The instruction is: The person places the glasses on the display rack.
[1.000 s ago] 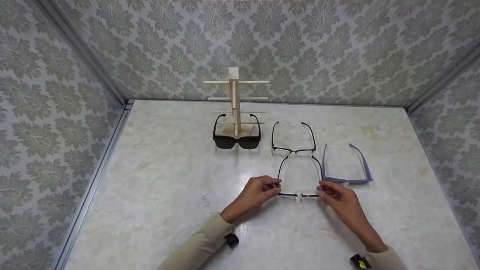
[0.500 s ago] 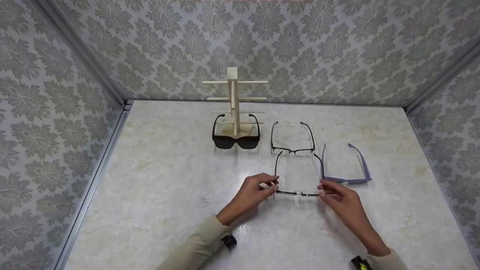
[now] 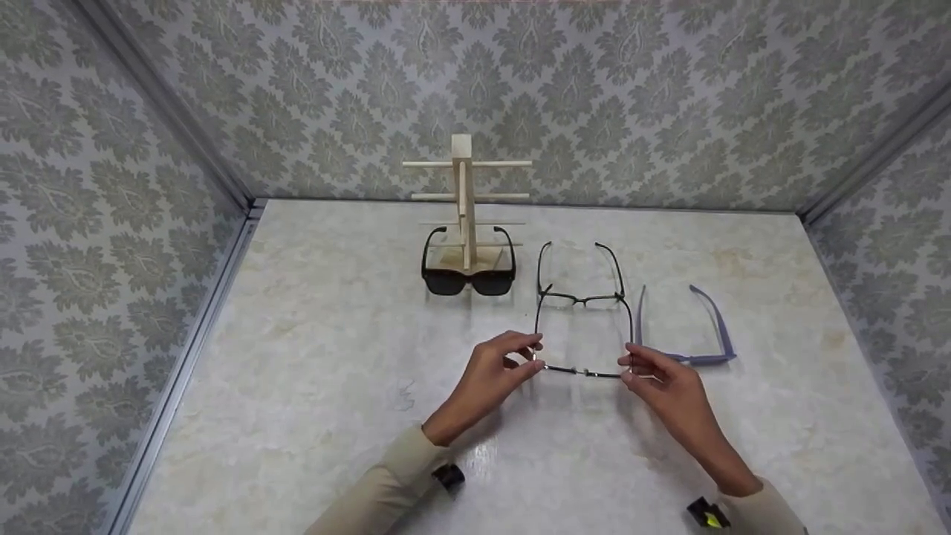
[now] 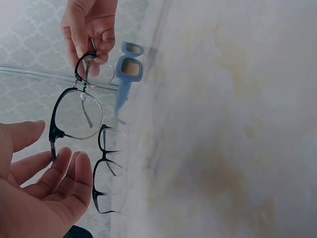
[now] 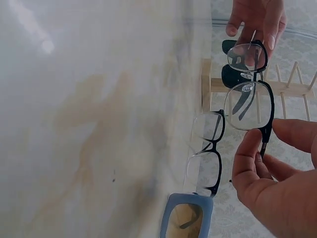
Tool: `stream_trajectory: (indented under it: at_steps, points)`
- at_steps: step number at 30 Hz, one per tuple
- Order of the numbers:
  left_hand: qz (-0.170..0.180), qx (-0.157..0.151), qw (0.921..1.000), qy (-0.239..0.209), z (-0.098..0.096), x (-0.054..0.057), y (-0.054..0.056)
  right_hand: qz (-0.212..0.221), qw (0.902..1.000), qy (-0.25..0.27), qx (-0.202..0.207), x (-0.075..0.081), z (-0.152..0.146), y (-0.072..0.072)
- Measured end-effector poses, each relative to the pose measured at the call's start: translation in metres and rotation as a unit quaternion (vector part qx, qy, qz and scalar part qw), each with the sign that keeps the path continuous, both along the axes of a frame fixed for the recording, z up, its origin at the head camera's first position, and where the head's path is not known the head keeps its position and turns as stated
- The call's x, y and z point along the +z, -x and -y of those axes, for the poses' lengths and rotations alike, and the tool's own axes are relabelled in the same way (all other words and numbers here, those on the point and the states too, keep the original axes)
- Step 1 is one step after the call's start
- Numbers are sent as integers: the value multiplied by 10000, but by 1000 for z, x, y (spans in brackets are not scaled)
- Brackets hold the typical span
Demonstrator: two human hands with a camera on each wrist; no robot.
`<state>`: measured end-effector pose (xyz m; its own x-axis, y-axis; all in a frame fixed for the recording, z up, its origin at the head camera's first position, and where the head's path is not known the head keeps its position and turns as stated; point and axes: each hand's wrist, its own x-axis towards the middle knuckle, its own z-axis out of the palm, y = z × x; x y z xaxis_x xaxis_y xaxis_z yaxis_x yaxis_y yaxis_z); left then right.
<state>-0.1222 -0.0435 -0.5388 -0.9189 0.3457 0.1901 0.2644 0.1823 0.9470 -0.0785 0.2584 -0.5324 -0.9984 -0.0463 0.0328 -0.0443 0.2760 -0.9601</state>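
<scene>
A pair of black half-rim eyeglasses [image 3: 603, 375] is held up between both hands, its temples unfolded and pointing away. My left hand [image 3: 490, 375] pinches it at the left hinge, and my right hand [image 3: 672, 383] grips the right hinge between thumb and fingers. Clear lenses [image 4: 79, 114] show in the left wrist view. Just beyond, a second pair of black eyeglasses [image 3: 583, 300] lies open on the table; the held temple tips overlap it in the head view. Pale blue-purple sunglasses [image 3: 709, 360] lie open beside my right hand, with brown lenses in the wrist views.
A wooden display rack [image 3: 462, 178] with several horizontal pegs stands at the back of the table [image 3: 312, 334]. Black sunglasses [image 3: 469, 282] sit at its lowest pegs, lenses facing front. Patterned wall panels [image 3: 475, 82] enclose the back and both sides.
Both hands have moved the held eyeglasses slightly left and away from the person. Their temple tips now overlap the eyeglasses behind. The other eyewear and the rack have stayed put.
</scene>
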Motion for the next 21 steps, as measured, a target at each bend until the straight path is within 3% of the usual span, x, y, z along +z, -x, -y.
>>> stream_trajectory:
  at_steps: [10, 21]
  points:
    - [-263, 354, 9990, 15, 11, 7, -2, -45, 9994, 348, 53, 7, 13, 7]
    - [-434, 550, 9975, 75, 21, 15, -3, -91, 9990, 370, 216, 17, 23, 14]
